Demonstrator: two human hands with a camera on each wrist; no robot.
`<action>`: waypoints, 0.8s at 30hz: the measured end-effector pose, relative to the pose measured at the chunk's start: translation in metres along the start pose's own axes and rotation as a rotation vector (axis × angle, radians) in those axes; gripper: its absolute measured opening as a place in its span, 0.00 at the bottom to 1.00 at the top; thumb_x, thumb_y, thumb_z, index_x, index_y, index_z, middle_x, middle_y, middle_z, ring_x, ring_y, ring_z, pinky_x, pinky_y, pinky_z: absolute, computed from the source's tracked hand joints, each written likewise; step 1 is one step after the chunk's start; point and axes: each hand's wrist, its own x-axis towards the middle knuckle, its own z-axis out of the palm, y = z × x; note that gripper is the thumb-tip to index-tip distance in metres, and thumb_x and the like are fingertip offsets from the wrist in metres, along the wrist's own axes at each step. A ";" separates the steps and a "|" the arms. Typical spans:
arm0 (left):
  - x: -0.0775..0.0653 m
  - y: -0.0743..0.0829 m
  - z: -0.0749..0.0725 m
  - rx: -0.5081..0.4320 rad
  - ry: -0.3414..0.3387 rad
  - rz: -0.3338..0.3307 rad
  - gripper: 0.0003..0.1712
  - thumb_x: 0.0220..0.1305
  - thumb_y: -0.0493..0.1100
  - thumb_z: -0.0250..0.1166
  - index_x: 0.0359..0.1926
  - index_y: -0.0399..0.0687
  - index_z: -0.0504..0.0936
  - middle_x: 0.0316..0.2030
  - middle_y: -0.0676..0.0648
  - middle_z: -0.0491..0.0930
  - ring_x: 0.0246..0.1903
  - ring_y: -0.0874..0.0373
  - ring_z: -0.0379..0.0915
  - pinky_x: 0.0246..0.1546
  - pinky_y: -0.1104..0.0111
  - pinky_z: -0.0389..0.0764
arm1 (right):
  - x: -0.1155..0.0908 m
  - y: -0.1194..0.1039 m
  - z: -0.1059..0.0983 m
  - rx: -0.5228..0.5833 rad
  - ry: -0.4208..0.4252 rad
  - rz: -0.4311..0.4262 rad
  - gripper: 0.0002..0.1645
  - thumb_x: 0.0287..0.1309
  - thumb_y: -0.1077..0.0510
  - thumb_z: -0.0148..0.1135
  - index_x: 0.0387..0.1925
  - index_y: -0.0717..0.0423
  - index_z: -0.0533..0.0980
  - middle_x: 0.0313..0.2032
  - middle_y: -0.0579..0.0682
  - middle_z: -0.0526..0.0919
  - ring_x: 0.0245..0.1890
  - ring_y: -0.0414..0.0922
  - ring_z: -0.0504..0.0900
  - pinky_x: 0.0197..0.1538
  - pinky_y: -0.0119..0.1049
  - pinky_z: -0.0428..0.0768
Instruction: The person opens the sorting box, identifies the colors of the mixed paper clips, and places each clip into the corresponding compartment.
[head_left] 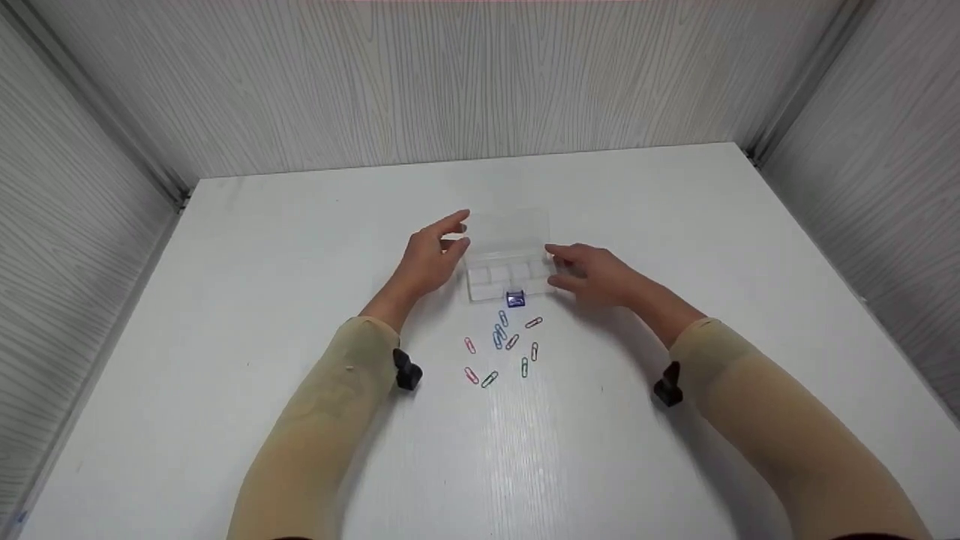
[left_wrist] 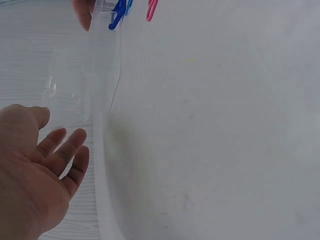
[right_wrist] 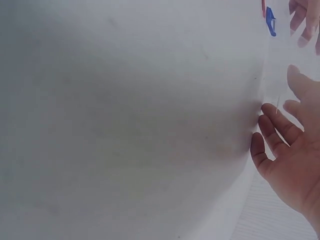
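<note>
A clear plastic compartment box [head_left: 489, 291] lies on the table with its transparent lid [head_left: 508, 231] raised at the back. My left hand [head_left: 429, 261] is beside the box's left side, fingers loosely bent and apart, holding nothing. On the opposite side my right hand [head_left: 596, 276] has its fingertips at the right edge; whether they touch it I cannot tell. The left wrist view shows the left fingers short of the box's clear end [left_wrist: 105, 95]. A small blue-purple clasp-like piece [head_left: 515, 299] sits at the front edge. The visible compartments hold nothing I can make out.
In front of the box several paper clips lie scattered: blue ones [head_left: 498, 340], pink ones [head_left: 470, 346], green ones [head_left: 490, 379] and dark red ones [head_left: 534, 322]. The white table [head_left: 300, 247] is bounded by a grey wood-grain panel [head_left: 450, 82] behind and others at the sides.
</note>
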 end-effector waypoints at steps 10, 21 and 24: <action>0.002 -0.003 0.003 -0.016 -0.061 -0.051 0.36 0.82 0.45 0.57 0.84 0.60 0.57 0.73 0.43 0.71 0.68 0.51 0.74 0.69 0.58 0.72 | -0.003 -0.005 0.001 0.036 -0.001 0.032 0.40 0.76 0.46 0.62 0.82 0.52 0.62 0.71 0.58 0.74 0.74 0.55 0.68 0.77 0.53 0.61; 0.006 -0.006 0.006 0.027 -0.091 -0.121 0.38 0.82 0.48 0.57 0.85 0.57 0.54 0.73 0.43 0.70 0.71 0.50 0.68 0.74 0.56 0.64 | -0.002 -0.008 0.001 0.010 -0.014 0.036 0.40 0.77 0.46 0.61 0.82 0.50 0.61 0.69 0.58 0.75 0.71 0.55 0.70 0.75 0.54 0.63; 0.007 -0.007 0.006 0.044 -0.104 -0.136 0.39 0.82 0.49 0.57 0.86 0.58 0.52 0.74 0.43 0.69 0.73 0.50 0.66 0.76 0.56 0.61 | -0.002 -0.008 0.002 0.002 -0.014 0.039 0.40 0.77 0.46 0.62 0.82 0.50 0.61 0.68 0.58 0.75 0.70 0.55 0.70 0.75 0.54 0.64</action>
